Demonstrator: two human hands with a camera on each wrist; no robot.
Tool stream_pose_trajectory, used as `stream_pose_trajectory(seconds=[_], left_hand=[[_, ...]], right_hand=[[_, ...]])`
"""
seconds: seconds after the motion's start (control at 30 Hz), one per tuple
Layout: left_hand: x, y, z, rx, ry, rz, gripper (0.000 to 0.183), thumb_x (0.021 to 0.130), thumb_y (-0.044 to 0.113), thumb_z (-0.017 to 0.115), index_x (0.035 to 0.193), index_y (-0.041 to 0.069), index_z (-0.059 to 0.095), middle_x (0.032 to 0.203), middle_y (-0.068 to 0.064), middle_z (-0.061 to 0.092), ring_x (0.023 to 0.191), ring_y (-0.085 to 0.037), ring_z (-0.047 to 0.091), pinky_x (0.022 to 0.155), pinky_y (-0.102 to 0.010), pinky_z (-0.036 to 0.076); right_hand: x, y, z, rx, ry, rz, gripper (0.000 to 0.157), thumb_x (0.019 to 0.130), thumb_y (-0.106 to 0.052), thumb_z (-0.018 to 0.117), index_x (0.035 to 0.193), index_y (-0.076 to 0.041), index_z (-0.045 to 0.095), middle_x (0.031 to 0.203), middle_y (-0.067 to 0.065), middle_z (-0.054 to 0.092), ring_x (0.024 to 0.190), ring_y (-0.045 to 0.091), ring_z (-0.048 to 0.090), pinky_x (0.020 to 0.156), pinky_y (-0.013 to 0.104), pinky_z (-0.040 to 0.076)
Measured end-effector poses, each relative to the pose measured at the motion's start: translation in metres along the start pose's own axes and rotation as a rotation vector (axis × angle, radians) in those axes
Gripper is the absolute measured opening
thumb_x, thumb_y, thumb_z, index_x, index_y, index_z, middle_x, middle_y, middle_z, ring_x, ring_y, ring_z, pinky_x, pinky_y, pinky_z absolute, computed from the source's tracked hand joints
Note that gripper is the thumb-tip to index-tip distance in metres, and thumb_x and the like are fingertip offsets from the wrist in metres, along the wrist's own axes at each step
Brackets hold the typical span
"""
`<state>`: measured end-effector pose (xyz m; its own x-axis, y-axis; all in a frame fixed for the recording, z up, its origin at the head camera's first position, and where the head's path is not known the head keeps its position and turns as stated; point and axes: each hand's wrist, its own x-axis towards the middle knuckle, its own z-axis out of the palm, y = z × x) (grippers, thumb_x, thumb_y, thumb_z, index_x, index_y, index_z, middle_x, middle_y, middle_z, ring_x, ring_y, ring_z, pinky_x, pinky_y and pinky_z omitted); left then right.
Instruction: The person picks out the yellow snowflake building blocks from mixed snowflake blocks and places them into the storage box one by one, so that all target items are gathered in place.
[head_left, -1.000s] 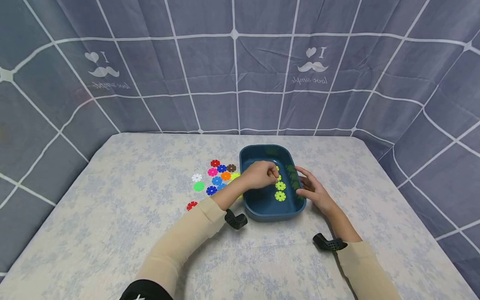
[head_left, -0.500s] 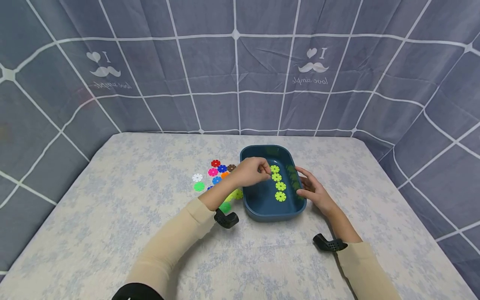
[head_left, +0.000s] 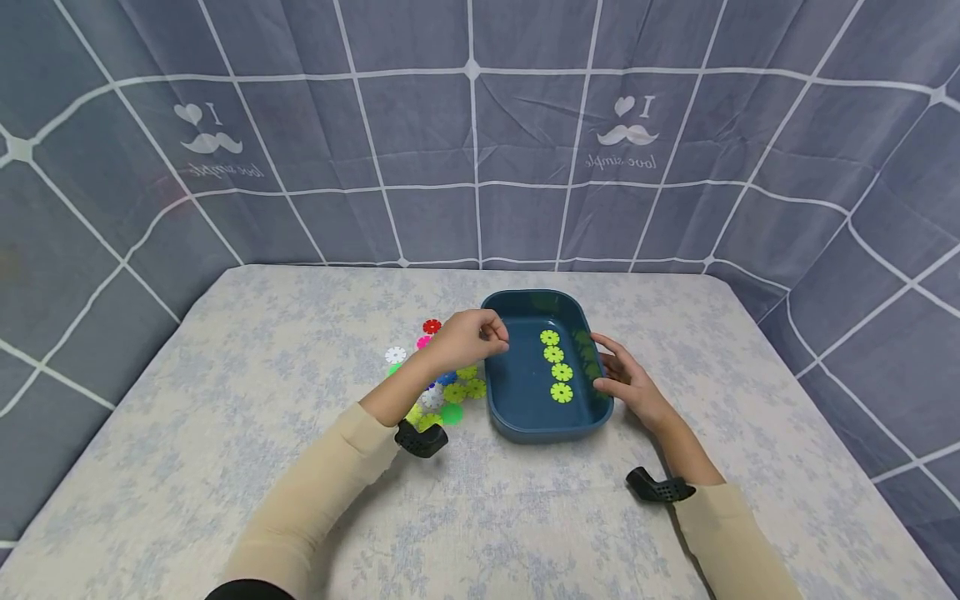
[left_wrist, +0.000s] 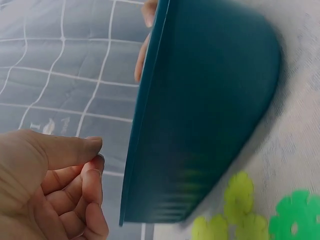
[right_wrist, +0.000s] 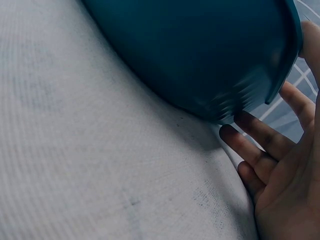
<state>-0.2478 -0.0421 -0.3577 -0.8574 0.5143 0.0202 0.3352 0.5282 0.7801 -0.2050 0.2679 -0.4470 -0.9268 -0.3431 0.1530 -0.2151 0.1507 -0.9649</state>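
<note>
A dark blue-green plastic bin point(head_left: 517, 400) stands on the table, with several yellow notched plastic discs point(head_left: 562, 372) in a row on its floor. My left hand point(head_left: 472, 337) hovers over the bin's left rim, fingers curled and thumb tip against the index finger. Nothing shows between those fingertips in the left wrist view. At the opposite side my right hand point(head_left: 630, 383) holds the bin's right wall, thumb and index finger at the rim, other fingers point(right_wrist: 260, 135) against the outside. Loose discs in several colours lie left of the bin, partly hidden under my left hand and forearm.
Among the loose discs are a green one point(head_left: 452, 414), a white one point(head_left: 395, 355) and a red one point(head_left: 432, 326). A pale patterned cloth point(head_left: 225, 400) covers the table. A grey-blue checked curtain point(head_left: 420, 142) hangs behind and at both sides.
My left hand has moved left from above the row of yellow discs to the bin's left rim, uncovering the row's far discs. The right hand and bin have stayed in place.
</note>
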Motion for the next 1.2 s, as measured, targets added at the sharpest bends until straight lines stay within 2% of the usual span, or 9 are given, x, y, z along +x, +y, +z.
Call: stream_pose_trajectory(seconds=[0.23, 0.5, 0.7, 0.93, 1.2], left_hand=[[-0.012, -0.015, -0.015, -0.023, 0.031, -0.008, 0.008, 0.093, 0.011, 0.067, 0.096, 0.005, 0.063, 0.087, -0.006, 0.060, 0.074, -0.020, 0.057, 0.066, -0.030, 0.049], [-0.024, -0.030, -0.027, 0.004, 0.054, -0.058, 0.008, 0.093, 0.011, 0.067, 0.094, 0.004, 0.063, 0.088, -0.006, 0.061, 0.076, -0.023, 0.059, 0.065, -0.030, 0.048], [-0.030, -0.042, -0.029, 0.008, 0.049, -0.121, 0.008, 0.092, 0.011, 0.068, 0.092, 0.005, 0.063, 0.085, -0.005, 0.063, 0.080, -0.031, 0.061, 0.065, -0.032, 0.047], [-0.043, -0.050, -0.031, 0.048, 0.014, -0.150, 0.009, 0.091, 0.012, 0.068, 0.092, 0.005, 0.063, 0.087, -0.006, 0.060, 0.076, -0.022, 0.055, 0.066, -0.032, 0.046], [-0.058, -0.064, -0.030, 0.007, 0.013, -0.167, 0.007, 0.092, 0.010, 0.067, 0.093, 0.005, 0.064, 0.086, -0.006, 0.059, 0.075, -0.021, 0.054, 0.066, -0.032, 0.046]], right_hand=[[0.000, 0.000, -0.001, 0.005, -0.003, -0.005, 0.070, 0.094, 0.000, 0.055, 0.155, -0.008, 0.020, 0.145, 0.033, 0.035, 0.117, 0.014, 0.053, 0.085, 0.027, 0.050], [0.000, 0.000, 0.000, 0.024, -0.011, -0.004, 0.070, 0.095, -0.002, 0.055, 0.155, -0.008, 0.020, 0.144, 0.034, 0.035, 0.117, 0.013, 0.053, 0.085, 0.027, 0.050], [0.000, 0.000, 0.000, 0.019, -0.007, 0.000, 0.070, 0.095, -0.002, 0.056, 0.155, -0.009, 0.021, 0.145, 0.033, 0.034, 0.117, 0.012, 0.053, 0.086, 0.027, 0.050], [-0.001, 0.000, 0.000, 0.020, -0.007, -0.013, 0.070, 0.095, -0.002, 0.056, 0.155, -0.007, 0.020, 0.144, 0.035, 0.034, 0.117, 0.012, 0.053, 0.085, 0.026, 0.050], [0.000, 0.000, -0.001, 0.026, -0.014, -0.009, 0.070, 0.095, -0.002, 0.056, 0.155, -0.008, 0.020, 0.145, 0.034, 0.033, 0.118, 0.012, 0.053, 0.085, 0.027, 0.050]])
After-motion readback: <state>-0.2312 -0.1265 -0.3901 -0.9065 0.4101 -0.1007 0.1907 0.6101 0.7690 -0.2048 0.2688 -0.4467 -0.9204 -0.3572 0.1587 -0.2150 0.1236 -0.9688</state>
